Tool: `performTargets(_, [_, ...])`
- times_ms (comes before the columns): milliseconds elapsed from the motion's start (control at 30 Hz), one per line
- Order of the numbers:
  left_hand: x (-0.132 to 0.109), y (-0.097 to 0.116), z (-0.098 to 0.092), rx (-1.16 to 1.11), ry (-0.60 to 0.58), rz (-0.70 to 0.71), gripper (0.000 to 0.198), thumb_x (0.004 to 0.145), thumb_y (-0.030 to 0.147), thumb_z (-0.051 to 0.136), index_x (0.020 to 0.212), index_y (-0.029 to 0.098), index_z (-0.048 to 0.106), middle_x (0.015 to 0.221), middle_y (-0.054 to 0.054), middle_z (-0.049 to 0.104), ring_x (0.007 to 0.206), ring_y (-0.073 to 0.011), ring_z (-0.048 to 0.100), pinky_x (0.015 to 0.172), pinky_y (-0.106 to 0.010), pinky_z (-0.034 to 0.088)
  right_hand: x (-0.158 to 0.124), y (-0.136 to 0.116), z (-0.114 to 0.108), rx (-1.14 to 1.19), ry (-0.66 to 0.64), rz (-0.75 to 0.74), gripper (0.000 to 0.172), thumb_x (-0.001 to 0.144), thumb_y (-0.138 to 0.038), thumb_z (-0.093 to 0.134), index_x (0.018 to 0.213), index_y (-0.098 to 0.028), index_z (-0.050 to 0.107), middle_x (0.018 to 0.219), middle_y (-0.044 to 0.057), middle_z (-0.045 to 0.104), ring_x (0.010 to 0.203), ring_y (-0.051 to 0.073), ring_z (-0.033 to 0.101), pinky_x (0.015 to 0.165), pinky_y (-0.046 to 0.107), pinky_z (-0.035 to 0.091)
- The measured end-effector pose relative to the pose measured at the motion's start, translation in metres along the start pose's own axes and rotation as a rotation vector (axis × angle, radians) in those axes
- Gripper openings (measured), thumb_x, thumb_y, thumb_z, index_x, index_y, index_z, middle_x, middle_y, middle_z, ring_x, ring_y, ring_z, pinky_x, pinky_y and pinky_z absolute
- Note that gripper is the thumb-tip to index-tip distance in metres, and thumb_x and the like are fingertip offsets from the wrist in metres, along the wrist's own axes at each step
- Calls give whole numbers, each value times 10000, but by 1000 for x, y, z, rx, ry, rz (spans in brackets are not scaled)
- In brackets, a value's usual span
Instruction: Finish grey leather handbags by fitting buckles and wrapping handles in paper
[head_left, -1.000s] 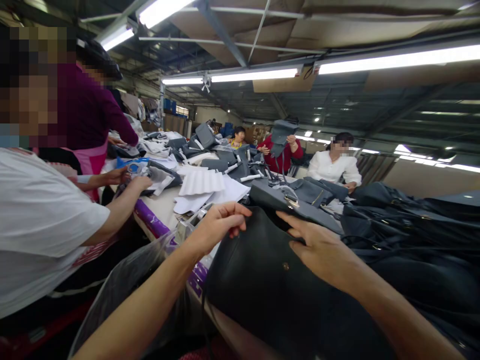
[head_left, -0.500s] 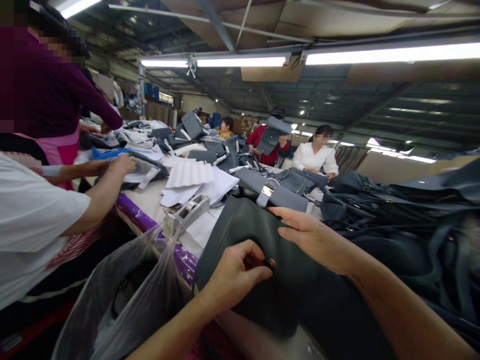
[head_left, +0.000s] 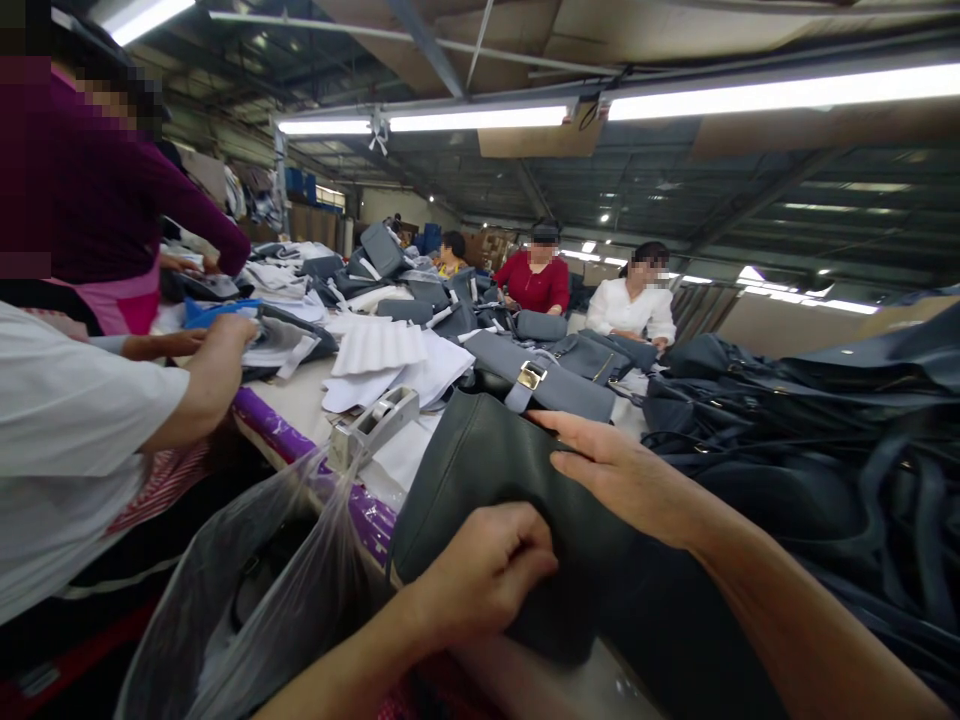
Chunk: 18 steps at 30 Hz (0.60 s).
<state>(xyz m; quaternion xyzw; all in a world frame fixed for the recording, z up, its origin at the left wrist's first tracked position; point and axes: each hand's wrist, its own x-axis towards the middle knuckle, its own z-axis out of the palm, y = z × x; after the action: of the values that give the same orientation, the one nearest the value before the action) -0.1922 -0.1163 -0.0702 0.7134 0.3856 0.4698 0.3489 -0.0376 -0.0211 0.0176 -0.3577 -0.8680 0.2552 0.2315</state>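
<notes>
A dark grey-green leather-like bag [head_left: 480,450] stands tilted in front of me at the table edge. My right hand [head_left: 607,470] grips its upper edge, with the thumb on the near face and the fingers over the top. Against the bag's front face, my left hand [head_left: 487,570] is closed with curled fingers. Whatever is in those fingers, if anything, is hidden. Just behind the bag lies a grey bag [head_left: 570,392] with a gold buckle [head_left: 531,375].
A metal tape dispenser [head_left: 375,425] sits at the table's purple edge [head_left: 277,425], above a clear plastic bag [head_left: 247,600]. White foam sheets [head_left: 379,350] lie beyond. Dark bags [head_left: 750,440] pile up at right. Co-workers stand left and across; a co-worker's hand [head_left: 232,330] works nearby.
My left hand's fingers have curled in and turned on the bag's face, hiding the fingertips. My right hand keeps its hold. The co-worker in red has lowered a grey bag onto the pile.
</notes>
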Motion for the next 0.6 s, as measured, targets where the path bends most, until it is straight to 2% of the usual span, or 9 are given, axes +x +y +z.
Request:
performTargets(33, [-6,3,-2,-70,-195,-12,158,842,181,543,685,185,528,689,13,540,640,-124,511,610,-224,391,-1,0,0,-2,1,7,554,836,-246,489,1387,-196,522,1419,72,560,1261,261,543,1129,471,360])
performTargets(67, [-11,6,-3,-117,-337,-35,180,850,204,551,672,182,543,668,17,544,617,-119,517,589,-216,392,-2,0,-1,-3,-1,16,557,841,-247,483,1393,-189,514,1424,77,554,1257,263,546,1124,476,366])
performTargets(100, [-15,6,-5,-127,-382,-67,206,856,223,559,655,179,552,650,20,543,604,-115,517,578,-212,387,-3,-1,-1,-6,-5,21,560,843,-246,478,1399,-183,507,1430,82,548,1253,267,550,1118,482,374])
performTargets(133, [-18,6,-5,-108,-321,-103,222,857,233,564,643,175,558,640,22,540,602,-112,512,574,-210,379,-4,-1,-2,-12,-10,23,561,844,-244,476,1401,-180,506,1435,83,543,1252,270,552,1113,486,381])
performTargets(233, [-15,-1,-4,-52,98,-194,126,806,221,621,695,169,588,676,22,549,640,-115,495,585,-212,364,-5,-2,-2,-32,-9,-3,552,835,-231,489,1385,-202,530,1428,72,553,1256,275,552,1106,488,390])
performTargets(267, [-12,-4,-2,-53,180,-215,88,794,221,630,730,167,601,697,17,563,647,-118,499,587,-215,369,-5,-2,-1,-35,-7,-15,549,831,-226,494,1378,-212,538,1421,66,561,1260,272,550,1108,485,388])
performTargets(333, [-5,-8,2,-16,247,-219,77,792,230,627,756,164,614,705,6,583,635,-125,510,575,-223,373,-5,-1,1,-35,-1,-32,544,829,-216,495,1371,-219,544,1409,60,571,1272,261,540,1118,475,375])
performTargets(433, [3,-10,8,175,295,-130,135,819,205,568,689,171,582,672,-3,576,616,-130,521,573,-237,360,-7,-1,2,-49,0,-51,539,836,-216,484,1372,-196,539,1406,71,573,1292,247,521,1136,461,352])
performTargets(600, [10,-9,11,406,285,48,164,784,104,492,648,195,476,653,-2,534,582,-124,492,552,-251,318,-9,1,2,-63,10,-92,526,834,-212,483,1354,-191,557,1384,72,593,1288,249,525,1148,472,333])
